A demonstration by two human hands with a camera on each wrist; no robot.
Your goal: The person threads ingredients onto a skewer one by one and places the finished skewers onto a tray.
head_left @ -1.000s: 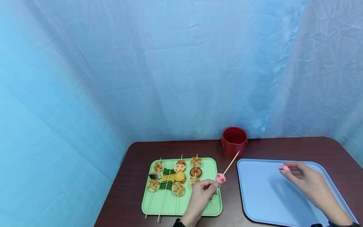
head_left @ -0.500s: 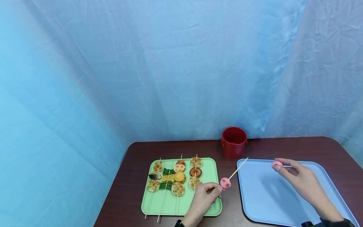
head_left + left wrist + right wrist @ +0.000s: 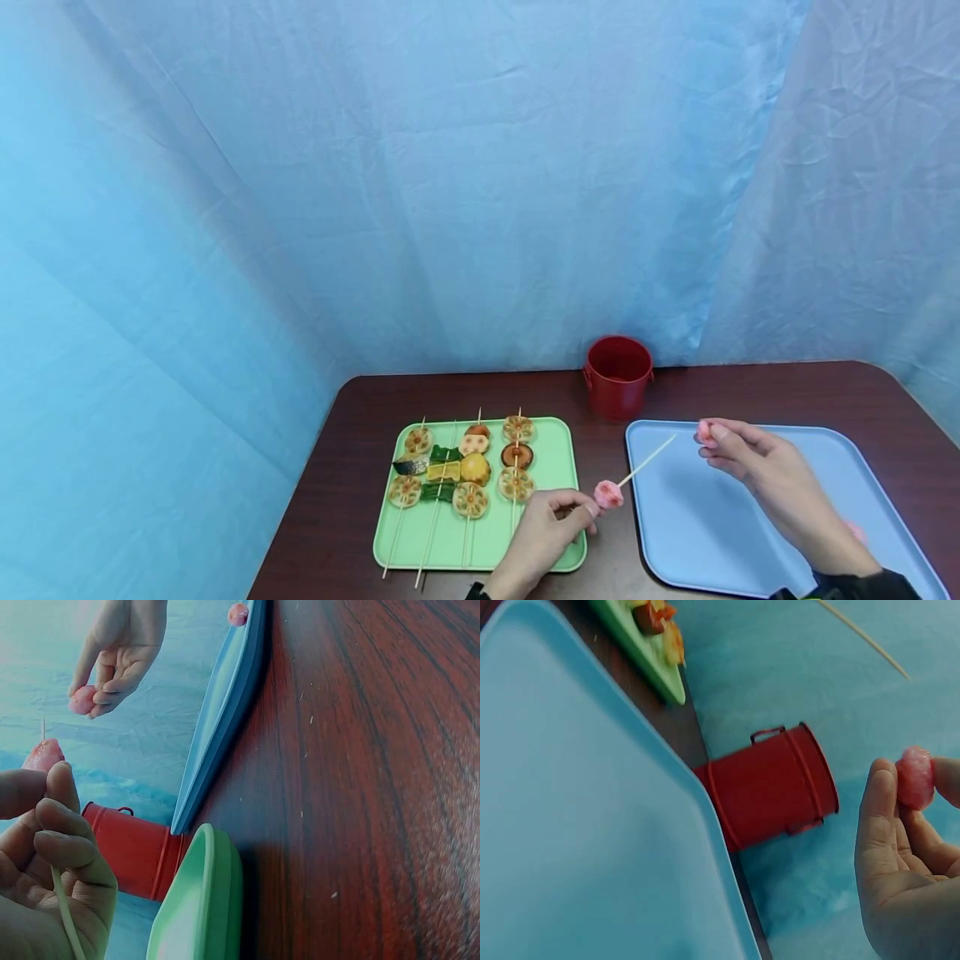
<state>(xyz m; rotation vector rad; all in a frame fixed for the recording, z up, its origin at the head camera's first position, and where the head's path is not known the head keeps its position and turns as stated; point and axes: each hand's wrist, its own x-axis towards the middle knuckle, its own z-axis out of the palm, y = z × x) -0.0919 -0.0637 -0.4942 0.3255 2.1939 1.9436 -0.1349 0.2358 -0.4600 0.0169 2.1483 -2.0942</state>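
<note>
In the head view my left hand (image 3: 547, 529), near the green tray's right edge, holds a wooden skewer (image 3: 649, 458). One pink, red-marked food piece (image 3: 607, 494) is threaded on it just beyond the fingertips, and the bare tip points up and right. The stick's lower end (image 3: 66, 915) runs across the palm in the left wrist view. My right hand (image 3: 780, 479), raised over the blue tray, pinches a second pink food piece (image 3: 916, 778) between thumb and fingers. This piece is apart from the skewer tip. A third pink piece (image 3: 855, 532) lies on the blue tray, partly hidden by the right forearm.
The green tray (image 3: 555, 442) on the left bears several loaded skewers with lotus root slices (image 3: 471, 500), a mushroom slice (image 3: 517, 455) and green and yellow pieces. A red bucket (image 3: 618, 379) stands behind, between it and the blue tray (image 3: 712, 550). A blue curtain (image 3: 480, 208) hangs behind the table.
My right hand has moved left with its pink piece, uncovering the one on the blue tray. The left hand has shifted slightly right and down, and the skewer leans lower to the right.
</note>
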